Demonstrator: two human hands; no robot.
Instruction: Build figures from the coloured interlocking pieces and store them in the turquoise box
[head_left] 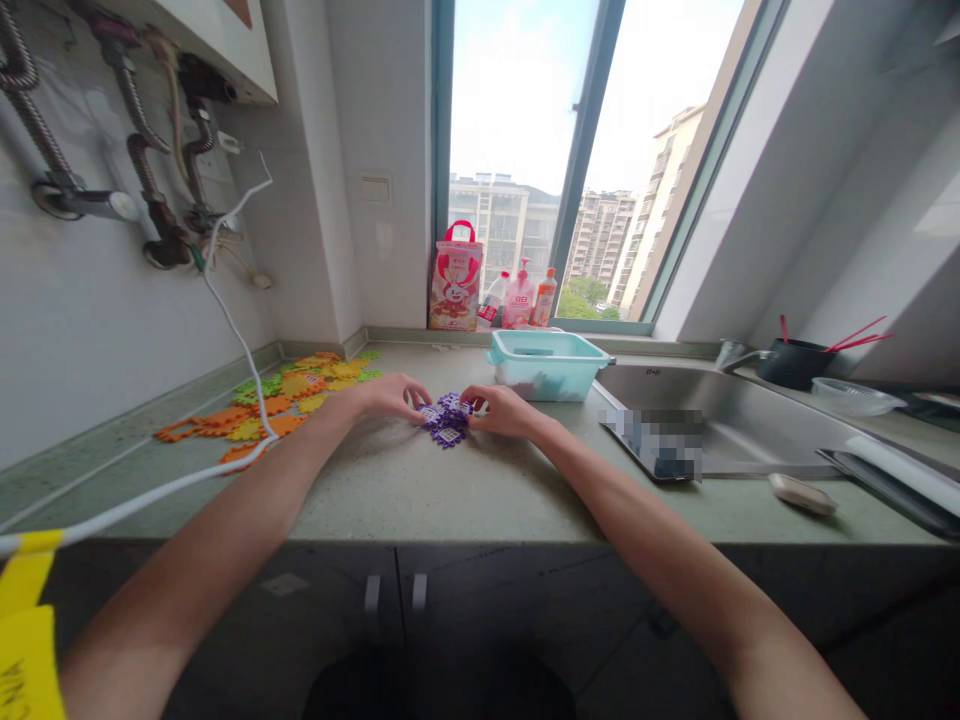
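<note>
A small heap of purple puzzle-shaped pieces (448, 420) lies on the green countertop (420, 490) between both hands. My left hand (391, 397) rests at the heap's left side, fingers curled onto the pieces. At the right side of the heap, my right hand (501, 410) has its fingers bent and pinching at the purple pieces. Both forearms reach forward from the counter's front edge.
Orange, yellow and green foam pieces (277, 400) spread at the left by the wall, crossed by a white cable (232, 330). A turquoise basin (546, 362) stands behind the hands. Right: steel sink (720, 420), a phone (660, 455), a black pot (795, 362). Bottles and a bag (455, 280) line the windowsill.
</note>
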